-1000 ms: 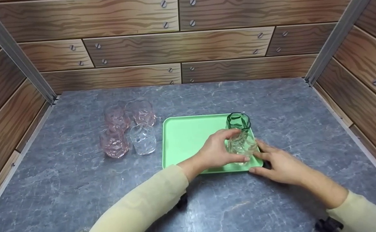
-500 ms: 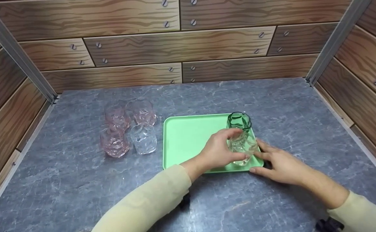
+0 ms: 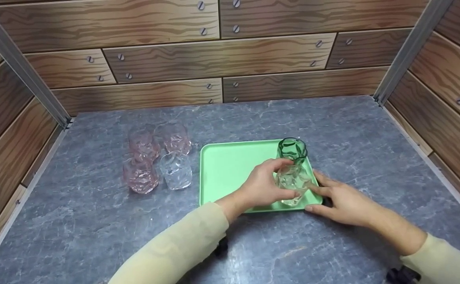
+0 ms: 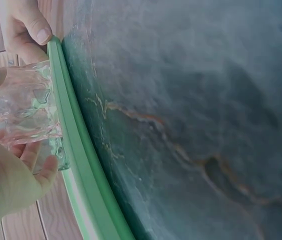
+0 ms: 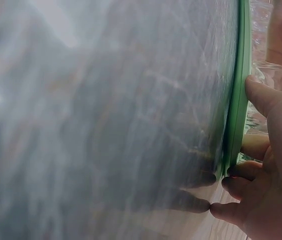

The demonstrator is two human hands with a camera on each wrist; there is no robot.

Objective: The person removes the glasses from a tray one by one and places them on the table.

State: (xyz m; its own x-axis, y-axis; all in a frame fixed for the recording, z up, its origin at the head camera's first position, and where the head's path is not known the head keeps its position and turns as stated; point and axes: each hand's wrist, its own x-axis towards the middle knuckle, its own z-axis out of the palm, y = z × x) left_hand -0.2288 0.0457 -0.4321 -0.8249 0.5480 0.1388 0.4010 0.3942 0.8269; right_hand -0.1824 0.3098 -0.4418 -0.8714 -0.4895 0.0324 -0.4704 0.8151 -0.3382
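So, watching from my end of the feed, I've got the left hand (image 3: 259,185) wrapped round a clear, see-through tumbler with wavy, faceted sides (image 3: 292,181). Its thumb is on the near side and its fingers are on the far side, spread about as wide as the tumbler itself. That tumbler sits roughly upright between them, over the right end of a flat, pale green, rectangular tray (image 3: 226,165). I can't tell whether the base is touching the tray, since the rim hides it in the wrist view.

The right hand (image 3: 344,203) is at the tray's near right corner, thumb against the front rim and the other fingers fanned out, fairly straight, along the right edge. It's touching the tray but isn't wrapped round any tumbler. The index tip is right next to the clear one; I can't make out if they're in contact.

Just beyond the left fingers there's a dark green, see-through tumbler (image 3: 292,148) in the tray's far right corner. Well off to the left of those fingers, past the tray, I see three pale pink, see-through tumblers (image 3: 140,175) and another clear tumbler (image 3: 176,171) bunched together on the grey, marble-patterned surface (image 3: 76,221).
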